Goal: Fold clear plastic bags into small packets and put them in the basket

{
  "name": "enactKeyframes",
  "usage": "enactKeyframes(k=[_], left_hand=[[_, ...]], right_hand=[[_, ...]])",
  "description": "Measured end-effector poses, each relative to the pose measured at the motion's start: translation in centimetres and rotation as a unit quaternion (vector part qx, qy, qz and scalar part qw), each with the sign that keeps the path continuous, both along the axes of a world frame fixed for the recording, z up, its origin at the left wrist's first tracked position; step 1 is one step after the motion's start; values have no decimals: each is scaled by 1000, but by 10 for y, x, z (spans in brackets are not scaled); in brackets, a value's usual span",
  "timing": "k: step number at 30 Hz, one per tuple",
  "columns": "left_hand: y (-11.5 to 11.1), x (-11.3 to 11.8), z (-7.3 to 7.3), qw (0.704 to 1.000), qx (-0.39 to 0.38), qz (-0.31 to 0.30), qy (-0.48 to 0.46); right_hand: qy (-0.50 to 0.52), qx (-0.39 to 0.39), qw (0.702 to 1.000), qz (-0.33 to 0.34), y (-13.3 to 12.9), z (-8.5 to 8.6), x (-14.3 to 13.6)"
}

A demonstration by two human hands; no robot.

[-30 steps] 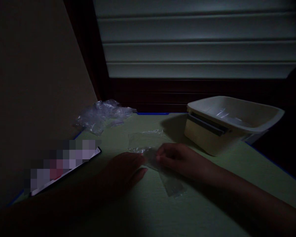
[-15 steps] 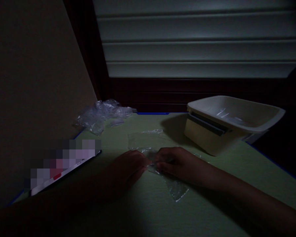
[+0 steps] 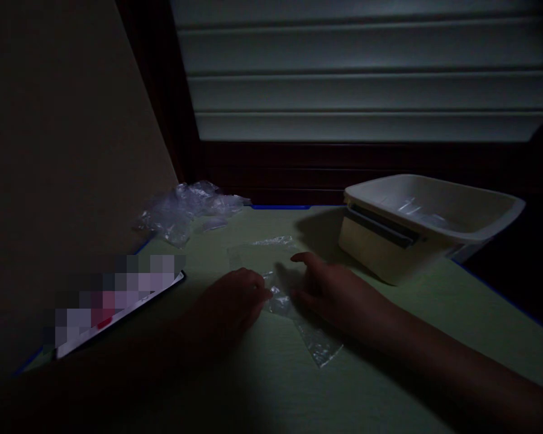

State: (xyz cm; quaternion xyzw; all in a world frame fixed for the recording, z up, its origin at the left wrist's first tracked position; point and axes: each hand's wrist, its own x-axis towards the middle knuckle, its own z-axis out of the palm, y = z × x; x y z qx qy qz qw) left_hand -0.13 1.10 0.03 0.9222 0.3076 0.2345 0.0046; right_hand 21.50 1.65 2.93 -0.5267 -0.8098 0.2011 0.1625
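Observation:
Clear plastic film or bags (image 3: 280, 299) lie in the middle of the green table, with one shiny corner stretching toward the lower right. My left hand (image 3: 242, 295) is closed, its fingertips pinched on the left edge of the plastic. Over the right side of the plastic is my right hand (image 3: 330, 289), its index finger stretched out and its thumb apart, with nothing held between them. Another flat clear piece (image 3: 271, 241) shows just behind the hands. The scene is dark, so the outlines of the plastic are faint.
A heap of crumpled clear plastic (image 3: 185, 211) sits at the back left. A cream bin (image 3: 375, 253) with clear plastic inside stands at the back right. At the left lies a flat device (image 3: 122, 313), its screen pixelated. Behind the green table (image 3: 262, 392) is a slatted shutter.
My right hand has let go of the plastic, opened its fingers and lifted slightly to the right. The plastic has shifted a little to the left. My left hand has barely moved.

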Motion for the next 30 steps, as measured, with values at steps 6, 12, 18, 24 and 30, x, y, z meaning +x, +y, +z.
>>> enactKeyframes(k=[6, 12, 18, 24, 30], left_hand=[[4, 0, 0, 991, 63, -104, 63], [2, -2, 2, 991, 76, -65, 90], [-2, -1, 6, 987, 62, 8, 148], [1, 2, 1, 988, 39, -37, 148], [4, -1, 2, 986, 53, -61, 146]], right_hand=[[-128, 85, 988, 6, -3, 5, -1], [-216, 219, 949, 71, -6, 9, -4], [-259, 147, 939, 169, -6, 9, -9], [-183, 186, 947, 190, -9, 2, -10], [-203, 146, 946, 207, -9, -2, -5]])
